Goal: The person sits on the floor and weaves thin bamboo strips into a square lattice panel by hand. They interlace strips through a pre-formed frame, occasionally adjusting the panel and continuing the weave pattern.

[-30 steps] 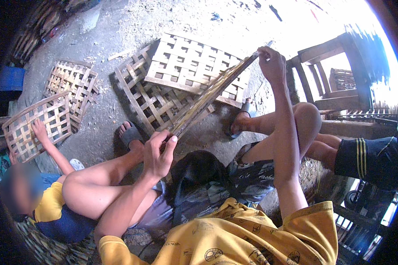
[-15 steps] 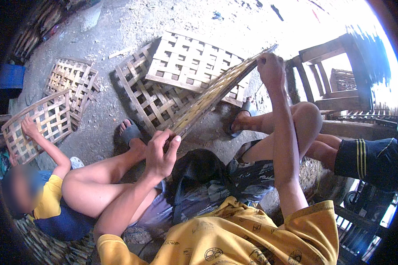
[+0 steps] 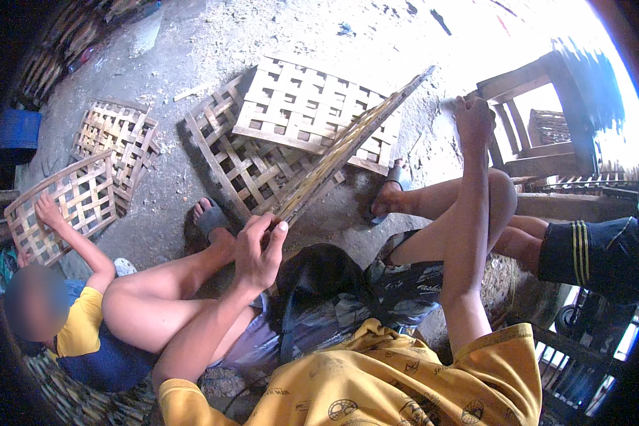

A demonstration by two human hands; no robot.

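Note:
Seen nearly edge-on, a woven bamboo panel (image 3: 348,150) slants up and away to the right in front of me. My left hand (image 3: 257,252) is closed around its near end, thumb on top. Off to the right of the panel's far end, my right hand (image 3: 475,126) is apart from it, fingers curled closed. Whatever it may hold is hidden or too small to tell. Beneath the held panel, a pale woven panel (image 3: 298,96) overlaps a darker woven panel (image 3: 220,142) on the ground.
At the left, a person (image 3: 85,319) in yellow and blue holds a woven panel (image 3: 96,192), near another panel (image 3: 113,128). A blue crate (image 3: 18,129) stands behind. To my right are a wooden frame (image 3: 522,82) and another person's leg in dark shorts (image 3: 582,255).
My right hand has let go of the panel's far end and moved right, toward the wooden frame. My left hand keeps its hold; the panel has turned slightly more edge-on.

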